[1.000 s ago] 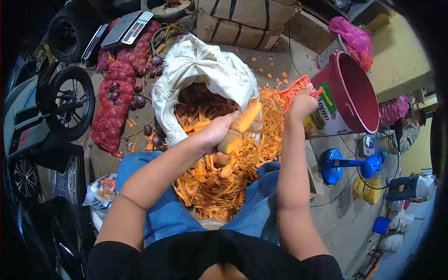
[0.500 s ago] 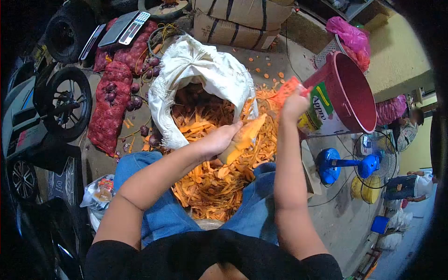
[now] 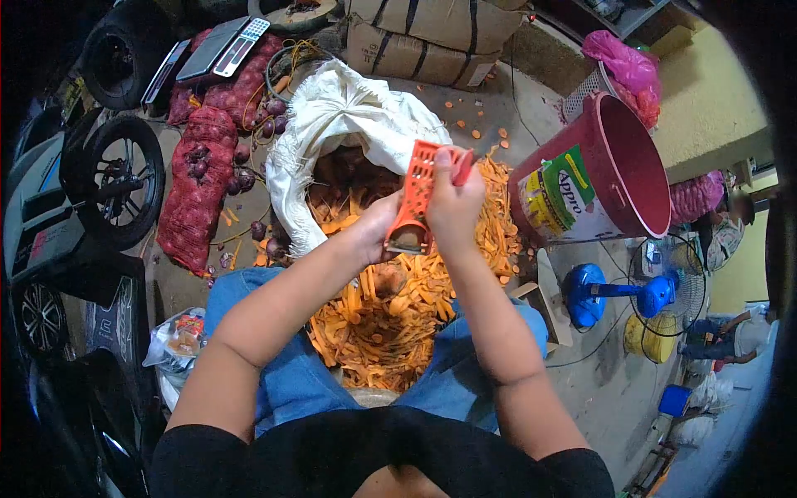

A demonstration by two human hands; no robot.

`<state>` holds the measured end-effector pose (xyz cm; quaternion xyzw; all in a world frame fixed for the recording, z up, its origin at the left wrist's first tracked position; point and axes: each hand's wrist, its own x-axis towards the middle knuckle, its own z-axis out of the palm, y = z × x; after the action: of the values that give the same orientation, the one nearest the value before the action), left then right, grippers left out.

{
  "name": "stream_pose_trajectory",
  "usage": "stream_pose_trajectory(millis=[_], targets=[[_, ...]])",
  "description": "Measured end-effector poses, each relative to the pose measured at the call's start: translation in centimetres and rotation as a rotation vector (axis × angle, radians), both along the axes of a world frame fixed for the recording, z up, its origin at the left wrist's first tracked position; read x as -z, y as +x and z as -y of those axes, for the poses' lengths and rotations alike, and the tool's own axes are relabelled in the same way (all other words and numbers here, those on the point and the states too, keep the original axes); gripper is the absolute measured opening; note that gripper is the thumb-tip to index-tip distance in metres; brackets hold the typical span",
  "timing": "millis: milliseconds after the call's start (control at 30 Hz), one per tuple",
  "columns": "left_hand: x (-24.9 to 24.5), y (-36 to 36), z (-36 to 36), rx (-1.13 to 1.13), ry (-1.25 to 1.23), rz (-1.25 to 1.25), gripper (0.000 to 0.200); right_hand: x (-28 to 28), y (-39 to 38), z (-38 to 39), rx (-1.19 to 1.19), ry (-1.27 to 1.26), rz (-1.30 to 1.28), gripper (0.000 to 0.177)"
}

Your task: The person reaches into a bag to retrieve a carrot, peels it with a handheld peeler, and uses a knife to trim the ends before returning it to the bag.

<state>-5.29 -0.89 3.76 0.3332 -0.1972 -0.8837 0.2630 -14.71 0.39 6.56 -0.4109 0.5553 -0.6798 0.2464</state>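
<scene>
The right hand (image 3: 456, 201) clenches an orange-red peeler (image 3: 421, 178) by its handle, over a vegetable (image 3: 410, 241) that the left hand (image 3: 378, 227) grasps, mostly hidden beneath it. They are mid-scene, above orange peelings (image 3: 493, 222) near the mouth of a white sack (image 3: 365, 116); a red bucket (image 3: 594, 141) is on the right, a net bag of onions (image 3: 198, 195) on the left.

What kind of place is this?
Probably a garage or storeroom used for preparing vegetables, perhaps for sale: a motorbike wheel shows at the left, a red net sack of onions lies on the floor, and orange peelings are heaped between the person's legs.
</scene>
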Motion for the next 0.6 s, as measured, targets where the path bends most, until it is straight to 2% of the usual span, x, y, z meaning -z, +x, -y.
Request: stream_pose_trajectory(millis=[67,133,233,267,300,367,400,467,500,533,600], targets=[[0.8,0.3,0.2,0.116,0.023,-0.101,0.029,0.3,0.3,-0.2,0.017,0.012,-0.214,0.022],[-0.5,0.1,0.0,0.093,0.012,-0.038,0.032,0.1,0.2,-0.1,0.076,-0.003,-0.235,0.022],[-0.7,0.2,0.7,0.235,-0.128,0.031,0.039,0.4,-2.0,0.8,0.232,0.037,-0.295,0.022],[-1.4,0.4,-0.3,0.308,-0.068,0.171,0.040,1.7,-4.3,2.0,0.339,0.039,-0.311,0.022],[-1.2,0.6,-1.3,0.413,-0.076,0.135,0.041,3.0,-7.0,3.1,0.445,0.040,-0.325,0.021],[-2.0,0.9,-2.4,0.614,-0.128,0.014,0.041,2.8,-10.6,3.0,0.672,0.214,-0.412,0.023],[-1.8,1.0,-2.3,0.619,-0.127,0.018,0.041,2.4,-10.6,2.8,0.677,0.217,-0.407,0.023],[-1.3,0.9,-1.6,0.445,-0.001,0.032,0.041,1.1,-10.5,2.5,0.558,0.161,0.077,0.023],[-1.4,1.0,-1.2,0.369,0.066,0.037,0.040,1.4,-9.6,2.9,0.456,0.002,0.159,0.023],[-0.7,1.1,-0.7,0.372,0.081,-0.020,0.039,0.7,-7.7,2.4,0.339,0.011,0.037,0.022],[-0.4,0.9,-0.2,0.289,0.095,0.024,0.039,-0.2,-3.6,0.9,0.147,0.061,-0.126,0.021]])
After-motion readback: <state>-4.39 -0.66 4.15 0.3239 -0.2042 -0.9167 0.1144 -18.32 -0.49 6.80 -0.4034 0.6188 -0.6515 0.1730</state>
